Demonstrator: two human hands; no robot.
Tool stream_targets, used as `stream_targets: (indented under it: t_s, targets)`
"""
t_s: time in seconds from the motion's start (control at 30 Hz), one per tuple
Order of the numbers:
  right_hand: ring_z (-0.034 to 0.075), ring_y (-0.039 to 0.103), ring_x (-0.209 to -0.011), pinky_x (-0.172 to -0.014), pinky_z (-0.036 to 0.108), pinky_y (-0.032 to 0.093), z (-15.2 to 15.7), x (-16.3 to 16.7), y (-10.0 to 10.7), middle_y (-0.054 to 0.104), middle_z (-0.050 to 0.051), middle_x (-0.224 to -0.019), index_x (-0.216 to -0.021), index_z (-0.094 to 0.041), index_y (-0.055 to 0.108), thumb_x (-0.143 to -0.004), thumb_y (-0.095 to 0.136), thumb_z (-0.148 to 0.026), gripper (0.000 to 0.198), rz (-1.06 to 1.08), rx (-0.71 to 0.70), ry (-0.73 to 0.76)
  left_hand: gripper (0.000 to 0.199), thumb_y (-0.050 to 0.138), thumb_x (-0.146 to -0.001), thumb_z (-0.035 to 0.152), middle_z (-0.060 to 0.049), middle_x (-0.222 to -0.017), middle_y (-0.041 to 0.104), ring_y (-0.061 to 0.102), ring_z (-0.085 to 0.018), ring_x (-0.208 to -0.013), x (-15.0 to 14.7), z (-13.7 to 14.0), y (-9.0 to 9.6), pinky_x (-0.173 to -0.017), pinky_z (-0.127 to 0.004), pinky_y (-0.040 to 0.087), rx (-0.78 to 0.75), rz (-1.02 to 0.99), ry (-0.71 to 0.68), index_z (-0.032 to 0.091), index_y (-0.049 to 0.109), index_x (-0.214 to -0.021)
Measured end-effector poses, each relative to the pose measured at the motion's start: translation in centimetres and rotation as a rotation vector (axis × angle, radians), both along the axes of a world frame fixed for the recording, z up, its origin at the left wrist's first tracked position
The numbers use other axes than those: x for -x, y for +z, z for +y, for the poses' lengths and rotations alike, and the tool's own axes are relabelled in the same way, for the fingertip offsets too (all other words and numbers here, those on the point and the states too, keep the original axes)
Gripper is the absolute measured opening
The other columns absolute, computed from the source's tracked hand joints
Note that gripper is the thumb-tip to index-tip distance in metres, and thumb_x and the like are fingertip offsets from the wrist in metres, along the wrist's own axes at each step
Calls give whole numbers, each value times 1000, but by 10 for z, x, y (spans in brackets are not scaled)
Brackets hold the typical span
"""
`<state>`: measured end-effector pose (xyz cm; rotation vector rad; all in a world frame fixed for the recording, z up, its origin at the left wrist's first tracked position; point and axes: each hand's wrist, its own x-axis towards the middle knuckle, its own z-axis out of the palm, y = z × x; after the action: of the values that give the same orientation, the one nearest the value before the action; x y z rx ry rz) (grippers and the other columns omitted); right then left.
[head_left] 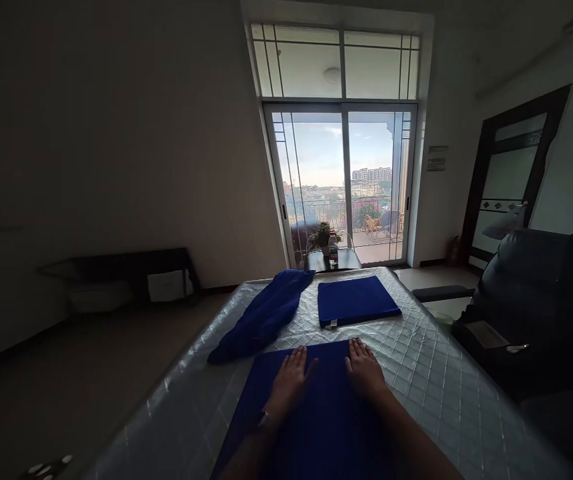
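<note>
A blue cloth [323,420] lies spread flat on the table in front of me, running out of view at the bottom. Resting on its left part is my left hand [292,375], palm down with the fingers stretched out. My right hand [365,365] lies flat near the cloth's far right corner, fingers extended. Beyond them sits a neatly folded blue cloth [359,300] with a small white tag at its near edge. A loosely bunched blue cloth [266,317] stretches diagonally along the left side.
The table has a silvery quilted cover [446,380]. Past its far edge stands a small table [351,260] with a potted plant [324,235] and a bottle [333,250], before a sliding glass door [345,187]. A dark armchair [541,300] is on the right.
</note>
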<state>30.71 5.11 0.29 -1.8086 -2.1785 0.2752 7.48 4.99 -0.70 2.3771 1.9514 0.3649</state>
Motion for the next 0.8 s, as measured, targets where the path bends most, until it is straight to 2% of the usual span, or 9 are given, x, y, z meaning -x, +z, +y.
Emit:
stream_targets:
  t_s: [0.13,0.23,0.4,0.7,0.8]
  targets:
    - [22,19,-156,-126,40,14,-1,1,-1,26,13,-167,-157,-6,27,-99,23,-35,65,3,-2,2,71,20,-101,55,-18,-162,39,34,-30,-152,68,-9,1,-125,-50,30,-12,6,167,10,41,-152]
    - [22,18,-156,-126,40,14,-2,1,0,25,13,-167,-157,-5,27,-100,21,-36,65,-6,-3,1,70,21,-101,53,-18,-162,40,33,-28,-152,95,-19,0,-125,-45,29,-30,-10,238,8,41,-151]
    - [21,17,-156,-127,39,14,-3,3,2,27,12,-167,-157,-7,28,-100,19,-39,66,-32,-7,0,77,21,-99,59,-19,-163,37,31,-30,-153,101,-24,-4,-124,-46,31,-53,-52,277,6,40,-151]
    - [20,17,-156,-126,40,16,1,5,-3,27,13,-167,-157,-7,27,-101,22,-37,64,-95,-22,-1,92,13,-95,70,-22,-163,37,36,-31,-151,104,-20,-8,-124,-47,32,-32,-95,252,1,35,-153]
    - [20,16,-156,-126,39,16,2,6,-3,27,13,-167,-157,-6,27,-101,21,-37,64,-113,-22,-2,93,11,-95,71,-21,-164,36,35,-30,-152,104,-20,-9,-124,-46,30,-37,-101,252,2,35,-153]
